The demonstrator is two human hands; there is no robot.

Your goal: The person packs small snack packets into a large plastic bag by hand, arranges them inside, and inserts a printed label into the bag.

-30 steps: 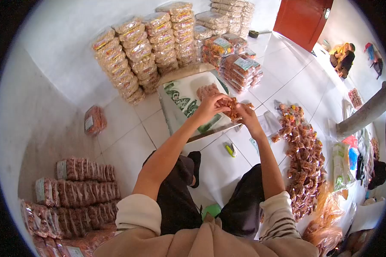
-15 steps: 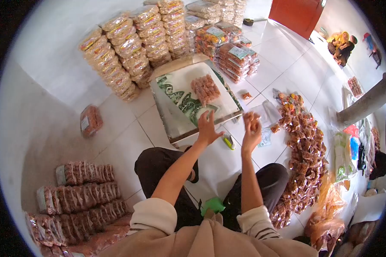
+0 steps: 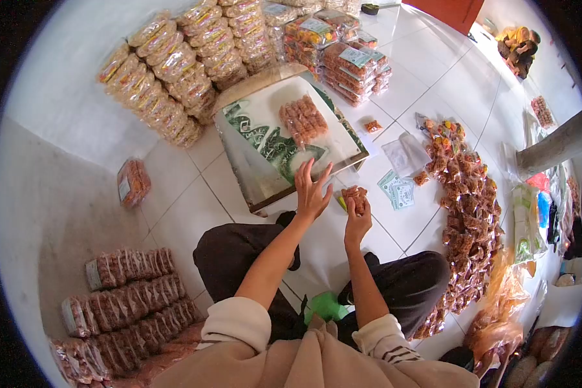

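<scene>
My left hand (image 3: 312, 194) is over the near edge of a low box-like board (image 3: 265, 187), its fingers apart and nothing in them. On the board's green-and-white top lies a clear bag (image 3: 304, 121) filled with rows of small reddish-brown packets. My right hand (image 3: 358, 223) is closed round a small snack packet (image 3: 354, 194), held upright between thumb and fingers; whether there is more than one packet I cannot tell. Behind that hand a yellow-green tool (image 3: 342, 201) on the floor is mostly hidden. Printed label cards (image 3: 398, 190) lie on the tiles to the right.
A long heap of loose small packets (image 3: 469, 226) runs down the right. Clear plastic bags (image 3: 404, 155) lie near it. Tall stacks of packed bags (image 3: 174, 64) stand at the back wall. Filled bags (image 3: 129, 294) lie at lower left. Other people (image 3: 518, 52) sit far right.
My right hand has come down and left, closer to my left hand, and the packet in it now shows clearly. The label cards it partly covered are uncovered. The camera view has shifted slightly.
</scene>
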